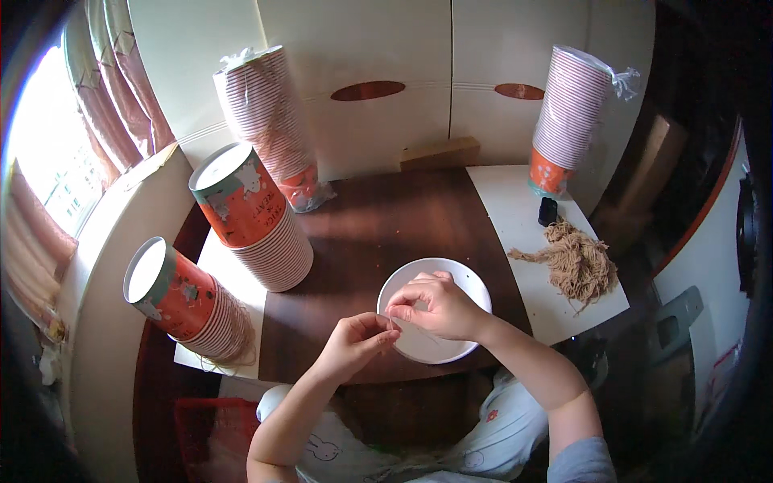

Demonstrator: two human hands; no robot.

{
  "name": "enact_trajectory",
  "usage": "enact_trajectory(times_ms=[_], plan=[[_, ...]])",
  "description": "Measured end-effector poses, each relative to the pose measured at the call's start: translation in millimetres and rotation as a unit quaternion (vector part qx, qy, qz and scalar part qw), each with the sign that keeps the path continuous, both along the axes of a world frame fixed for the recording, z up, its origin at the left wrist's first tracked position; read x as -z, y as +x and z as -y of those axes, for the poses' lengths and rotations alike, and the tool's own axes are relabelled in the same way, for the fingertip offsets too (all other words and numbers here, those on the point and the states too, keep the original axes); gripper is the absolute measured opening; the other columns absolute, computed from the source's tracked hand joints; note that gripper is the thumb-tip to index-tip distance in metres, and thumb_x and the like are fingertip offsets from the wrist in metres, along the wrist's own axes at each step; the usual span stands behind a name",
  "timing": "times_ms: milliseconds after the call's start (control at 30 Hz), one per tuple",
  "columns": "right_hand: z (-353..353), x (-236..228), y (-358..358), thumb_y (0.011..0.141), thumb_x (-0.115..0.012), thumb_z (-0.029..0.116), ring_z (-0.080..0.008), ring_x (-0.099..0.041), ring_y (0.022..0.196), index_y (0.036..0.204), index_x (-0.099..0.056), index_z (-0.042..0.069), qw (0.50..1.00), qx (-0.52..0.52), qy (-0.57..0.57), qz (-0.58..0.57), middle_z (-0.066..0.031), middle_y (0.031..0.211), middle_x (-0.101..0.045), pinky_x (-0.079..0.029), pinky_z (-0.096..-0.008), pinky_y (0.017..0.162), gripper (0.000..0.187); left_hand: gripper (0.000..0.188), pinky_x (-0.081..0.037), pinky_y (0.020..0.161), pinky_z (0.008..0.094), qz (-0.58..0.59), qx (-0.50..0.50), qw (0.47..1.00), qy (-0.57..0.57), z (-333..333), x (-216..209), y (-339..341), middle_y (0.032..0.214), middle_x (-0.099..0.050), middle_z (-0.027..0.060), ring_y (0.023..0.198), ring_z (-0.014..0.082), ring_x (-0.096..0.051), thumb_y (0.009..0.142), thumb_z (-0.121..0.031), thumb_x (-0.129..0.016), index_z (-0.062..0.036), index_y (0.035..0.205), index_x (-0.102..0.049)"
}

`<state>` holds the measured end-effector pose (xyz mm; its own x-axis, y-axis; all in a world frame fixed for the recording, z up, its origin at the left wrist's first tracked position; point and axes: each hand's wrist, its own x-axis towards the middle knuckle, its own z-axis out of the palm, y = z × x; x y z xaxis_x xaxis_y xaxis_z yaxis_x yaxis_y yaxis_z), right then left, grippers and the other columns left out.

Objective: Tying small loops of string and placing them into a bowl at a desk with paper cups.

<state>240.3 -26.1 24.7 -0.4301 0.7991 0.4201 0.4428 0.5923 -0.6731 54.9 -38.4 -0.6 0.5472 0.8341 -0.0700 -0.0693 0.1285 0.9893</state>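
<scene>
Step in hand, as judged: fitting a thin string (396, 324) to a white paper cup (435, 310) lying on the dark worktop (370, 233), near its front edge. Left hand (354, 342) pinches the string end; right hand (439, 307) rests curled on the cup rim, fingertips pinched at the same strand. Next move calls for fine, steady tension. Cup interior looks empty (partly hidden by the hand). Loose tan string bundle (576, 262) lies on the white sheet (515, 209) to the right; stacked printed cups (258, 221) stand left.
</scene>
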Motion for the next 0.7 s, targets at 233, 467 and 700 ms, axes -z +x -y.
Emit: enact_trajectory(times_ms=[233,467,700], plan=[[-18,25,34,0.070,-0.065,0.024,-0.0158,-0.052,0.085,0.084,-0.061,0.014,0.913,0.207,0.141,0.322,-0.0012,0.084,-0.059,-0.028,-0.0395,0.084,0.018,0.010,-0.043,0.070,0.0235,0.096,0.048,0.990,-0.088,-5,3,-6,0.078,-0.057,0.0025,0.074,0.0088,-0.053,0.083,-0.012,-0.055,-0.0021,0.083,-0.055],[7,0,11,0.073,-0.061,0.028,-0.0250,-0.054,0.084,0.089,-0.057,0.006,0.988,-0.028,-0.097,0.117,-0.0094,0.087,-0.056,-0.042,-0.0345,0.074,0.027,0.009,-0.042,0.073,0.0236,0.077,0.037,0.994,-0.064,-7,6,-8,0.080,-0.057,0.0033,0.077,0.0096,-0.053,0.085,-0.012,-0.051,-0.0033,0.083,-0.053],[11,-2,5,0.074,-0.062,0.026,-0.0233,-0.057,0.066,0.072,-0.061,0.006,0.996,-0.006,-0.021,0.088,-0.0070,0.068,-0.059,-0.044,-0.0333,0.061,0.019,0.008,-0.042,0.075,0.0237,0.089,0.009,0.994,-0.061,-10,9,-7,0.082,-0.057,0.0036,0.079,0.0102,-0.053,0.086,-0.011,-0.051,-0.0028,0.085,-0.053]])
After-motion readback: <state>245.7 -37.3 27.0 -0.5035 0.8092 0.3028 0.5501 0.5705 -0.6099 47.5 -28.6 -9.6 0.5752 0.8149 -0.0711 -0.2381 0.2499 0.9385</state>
